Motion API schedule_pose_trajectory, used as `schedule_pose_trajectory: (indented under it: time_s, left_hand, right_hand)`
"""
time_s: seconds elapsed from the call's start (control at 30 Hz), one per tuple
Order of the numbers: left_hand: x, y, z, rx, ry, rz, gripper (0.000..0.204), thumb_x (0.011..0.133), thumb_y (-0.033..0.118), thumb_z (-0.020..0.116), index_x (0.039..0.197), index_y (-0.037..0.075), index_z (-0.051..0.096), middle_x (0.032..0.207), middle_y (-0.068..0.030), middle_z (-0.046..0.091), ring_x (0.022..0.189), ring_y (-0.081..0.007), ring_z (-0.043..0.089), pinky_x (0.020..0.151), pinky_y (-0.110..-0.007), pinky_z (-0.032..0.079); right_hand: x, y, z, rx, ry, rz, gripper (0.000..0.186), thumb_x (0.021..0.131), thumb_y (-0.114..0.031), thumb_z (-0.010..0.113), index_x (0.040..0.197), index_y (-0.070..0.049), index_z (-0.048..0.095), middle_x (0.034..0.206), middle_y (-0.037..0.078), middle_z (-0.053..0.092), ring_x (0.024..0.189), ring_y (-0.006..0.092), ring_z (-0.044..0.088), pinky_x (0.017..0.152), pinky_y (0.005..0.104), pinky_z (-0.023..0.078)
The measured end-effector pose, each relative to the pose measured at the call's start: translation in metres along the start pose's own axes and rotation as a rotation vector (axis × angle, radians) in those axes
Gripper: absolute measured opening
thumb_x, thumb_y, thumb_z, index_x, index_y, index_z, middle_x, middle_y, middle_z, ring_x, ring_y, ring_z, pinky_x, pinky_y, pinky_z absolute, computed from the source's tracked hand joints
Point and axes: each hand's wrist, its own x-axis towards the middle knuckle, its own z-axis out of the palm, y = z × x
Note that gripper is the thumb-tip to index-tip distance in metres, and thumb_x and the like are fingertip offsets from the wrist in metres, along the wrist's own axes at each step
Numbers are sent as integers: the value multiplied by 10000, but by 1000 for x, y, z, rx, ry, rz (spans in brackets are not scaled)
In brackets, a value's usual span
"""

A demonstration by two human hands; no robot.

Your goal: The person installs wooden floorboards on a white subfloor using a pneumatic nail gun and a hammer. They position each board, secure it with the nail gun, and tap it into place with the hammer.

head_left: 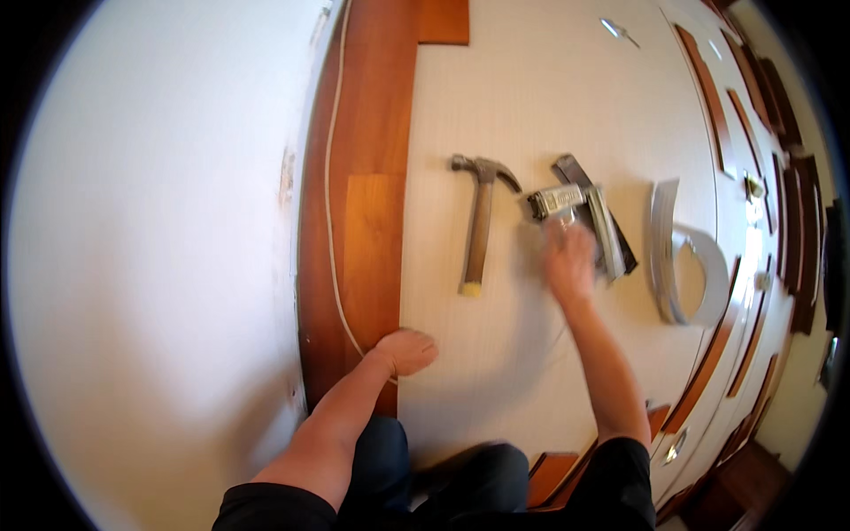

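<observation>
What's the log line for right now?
left hand: on pale panel | right hand: at metal tool, grip blurred | hammer: lying left of metal tool

The tool (558, 202) looks shiny metal, the hammer handle (478, 234) wooden.

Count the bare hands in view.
2: the left hand is where the brown wood meets the pale surface; the right hand, blurred, is at the metal tool.

Hammer (479, 230) left of tool (561, 201); coil (714, 288) right; planks (373, 239) left, beside wall (159, 221).
</observation>
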Motion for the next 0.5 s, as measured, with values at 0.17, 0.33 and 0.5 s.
schedule_pose_trajectory:
  time_s: [0.17, 0.33, 0.5]
  left_hand:
    - [5, -1, 1, -39, 1, 61, 128, 942, 216, 554, 910, 106, 610, 942, -84, 639, 912, -282, 661, 821, -407, 526]
    - [6, -7, 16, -65, 73, 108, 113, 934, 220, 557, 942, 126, 619, 968, -61, 634, 968, -249, 640, 857, -383, 504]
    - [7, -10, 12, -161, -51, 110, 143, 940, 253, 563, 980, 131, 625, 1011, -46, 644, 1003, -243, 633, 880, -387, 500]
  right_hand:
    - [14, -55, 22, 671, -41, -376, 644, 829, -102, 684, 1444, 2, 522, 1458, 208, 540, 1333, 395, 529, 1171, 510, 408]
    - [24, -65, 67, 654, -8, -267, 718, 784, -76, 657, 1475, 22, 490, 1526, 240, 494, 1370, 427, 507, 1178, 550, 399]
    - [21, -61, 84, 617, -18, -284, 677, 810, -137, 641, 1461, -4, 511, 1495, 241, 536, 1359, 416, 533, 1170, 563, 397]
